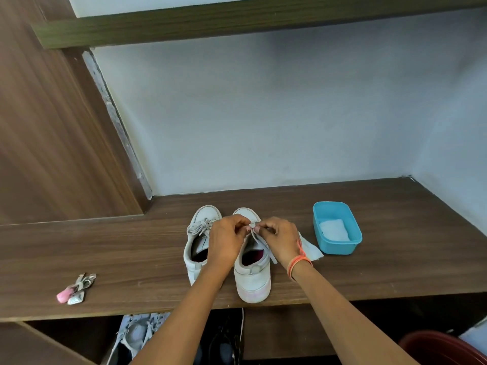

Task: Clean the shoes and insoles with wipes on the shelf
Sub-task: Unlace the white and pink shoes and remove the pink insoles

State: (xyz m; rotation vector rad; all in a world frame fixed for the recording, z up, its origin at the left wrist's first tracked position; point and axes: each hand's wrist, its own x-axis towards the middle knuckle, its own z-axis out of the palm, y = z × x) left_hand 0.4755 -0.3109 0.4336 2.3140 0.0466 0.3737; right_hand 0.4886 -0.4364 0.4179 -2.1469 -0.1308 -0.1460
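Note:
Two white sneakers stand side by side on the wooden shelf (395, 259), toes toward the wall. The left shoe (197, 233) has its laces tied in a bow. Over the right shoe (253, 277) both hands meet: my left hand (228, 239) and my right hand (279, 238) each pinch its grey lace (266, 246) above the tongue. A loose lace end trails down the shoe's right side. A used white wipe (309, 250) lies just right of the shoe, partly hidden by my right wrist. A dark pink lining shows inside both shoes.
A blue plastic box (337, 227) with folded white wipes sits to the right of the shoes. A bunch of keys with a pink fob (75, 288) lies at the shelf's left front. More shoes sit below the shelf (139, 335); a reddish tub (442, 349) is at the bottom right.

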